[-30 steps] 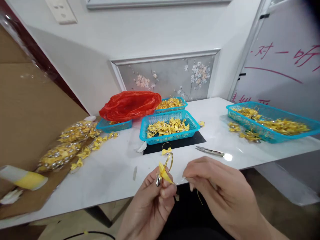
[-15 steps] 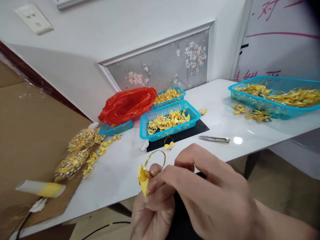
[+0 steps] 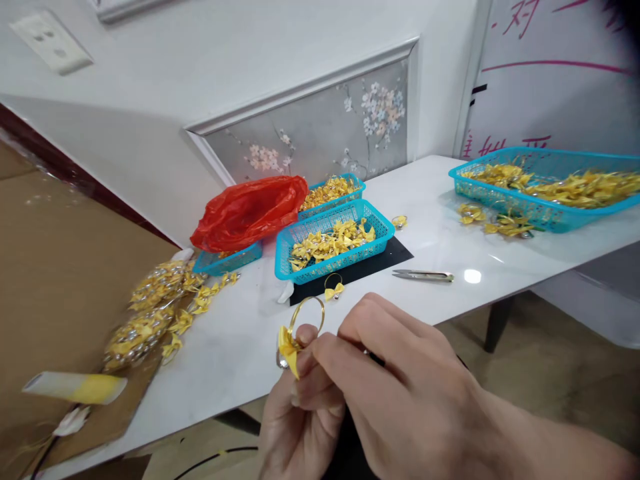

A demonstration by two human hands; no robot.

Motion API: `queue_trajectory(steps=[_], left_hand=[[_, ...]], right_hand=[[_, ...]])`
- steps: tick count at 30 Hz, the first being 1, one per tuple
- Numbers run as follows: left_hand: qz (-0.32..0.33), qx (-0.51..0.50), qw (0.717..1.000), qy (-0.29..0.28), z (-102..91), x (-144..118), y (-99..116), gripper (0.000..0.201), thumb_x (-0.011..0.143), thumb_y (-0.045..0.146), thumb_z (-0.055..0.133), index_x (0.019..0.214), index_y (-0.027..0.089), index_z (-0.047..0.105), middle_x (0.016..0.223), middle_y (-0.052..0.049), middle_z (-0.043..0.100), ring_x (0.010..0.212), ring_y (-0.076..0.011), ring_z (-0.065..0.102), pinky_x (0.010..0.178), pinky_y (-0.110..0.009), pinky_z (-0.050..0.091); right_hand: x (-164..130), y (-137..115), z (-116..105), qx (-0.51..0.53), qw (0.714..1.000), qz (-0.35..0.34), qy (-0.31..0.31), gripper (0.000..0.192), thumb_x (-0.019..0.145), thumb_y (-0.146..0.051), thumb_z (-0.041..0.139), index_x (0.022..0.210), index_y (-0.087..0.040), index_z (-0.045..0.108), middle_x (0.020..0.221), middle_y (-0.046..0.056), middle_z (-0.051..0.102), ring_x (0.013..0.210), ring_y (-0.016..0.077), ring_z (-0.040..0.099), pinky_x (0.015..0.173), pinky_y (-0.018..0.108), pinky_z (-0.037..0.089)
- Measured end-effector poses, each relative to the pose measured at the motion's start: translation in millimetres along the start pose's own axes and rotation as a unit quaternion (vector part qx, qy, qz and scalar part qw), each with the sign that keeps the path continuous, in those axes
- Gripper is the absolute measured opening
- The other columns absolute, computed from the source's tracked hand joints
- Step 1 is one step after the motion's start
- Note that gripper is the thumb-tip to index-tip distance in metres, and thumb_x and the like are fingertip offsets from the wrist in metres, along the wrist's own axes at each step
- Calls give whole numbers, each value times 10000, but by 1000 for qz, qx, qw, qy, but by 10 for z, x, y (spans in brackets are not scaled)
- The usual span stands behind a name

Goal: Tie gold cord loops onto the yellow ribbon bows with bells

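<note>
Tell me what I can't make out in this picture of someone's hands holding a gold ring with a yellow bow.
Head view only:
- Right hand covers the left hand's fingertips, so the grip on the ring below its yellow bow is hidden.
- Red bag hides what the basket beneath it holds.
- Far basket: cut off by the right edge.
- Loose bows at left: blurred.

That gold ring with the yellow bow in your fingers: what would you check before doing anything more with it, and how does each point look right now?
1. Gold ring gripped by left hand: ok.
2. Yellow bow on the ring, beside a small silver bell: ok.
3. Right hand fingertips meet the left at the bow: ok.
4. Whether the bow is tied fast: cannot tell, fingers cover it.
5. Snips lie free on the white table: ok.
6. Nearest blue basket holds bows, open on top: ok.
</note>
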State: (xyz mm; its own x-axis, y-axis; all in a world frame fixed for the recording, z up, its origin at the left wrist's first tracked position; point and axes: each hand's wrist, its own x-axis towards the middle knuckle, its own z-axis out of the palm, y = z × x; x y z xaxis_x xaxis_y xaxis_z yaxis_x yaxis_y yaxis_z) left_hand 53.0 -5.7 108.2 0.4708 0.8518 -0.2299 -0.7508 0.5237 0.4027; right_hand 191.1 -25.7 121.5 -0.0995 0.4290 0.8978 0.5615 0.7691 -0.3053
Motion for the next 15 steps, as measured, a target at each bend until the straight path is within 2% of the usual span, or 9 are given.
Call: queue_trajectory(steps=[3, 8, 11, 15], left_hand=[[28, 9, 999, 20, -29, 8, -21, 252, 666, -20, 795, 856, 113, 695, 659, 51, 640, 509, 6, 607, 506, -2, 470], [115, 106, 986, 63, -24, 27, -30, 268, 541, 29, 918, 714, 126, 739, 605, 14, 692, 487, -47, 611, 508, -90, 532], [150, 159, 975, 46, -11, 11, -17, 192, 595, 70, 907, 688, 123, 748, 564, 13, 681, 479, -51, 595, 502, -105, 536], [134, 211, 968, 15, 5, -23, -15, 117, 689, 140, 867, 701, 134, 751, 530, 19, 640, 469, -46, 540, 469, -104, 492]], right_hand=[[10, 2, 0, -16, 1000, -18, 17, 424, 898, -8, 438, 538, -119, 632, 644, 53, 449, 596, 152, 405, 516, 291, 402], [-33, 29, -28, -4, 1000, 13, -4, 326, 879, 1, 459, 649, -60, 683, 633, 72, 487, 591, 159, 424, 505, 294, 390], [-77, 65, -55, 41, 997, 65, -15, 301, 890, 2, 436, 767, -49, 706, 683, 71, 506, 612, 148, 455, 522, 269, 405], [-140, 126, -82, 125, 983, 131, -39, 249, 888, 26, 465, 822, -77, 682, 743, 43, 499, 648, 104, 488, 560, 206, 420]])
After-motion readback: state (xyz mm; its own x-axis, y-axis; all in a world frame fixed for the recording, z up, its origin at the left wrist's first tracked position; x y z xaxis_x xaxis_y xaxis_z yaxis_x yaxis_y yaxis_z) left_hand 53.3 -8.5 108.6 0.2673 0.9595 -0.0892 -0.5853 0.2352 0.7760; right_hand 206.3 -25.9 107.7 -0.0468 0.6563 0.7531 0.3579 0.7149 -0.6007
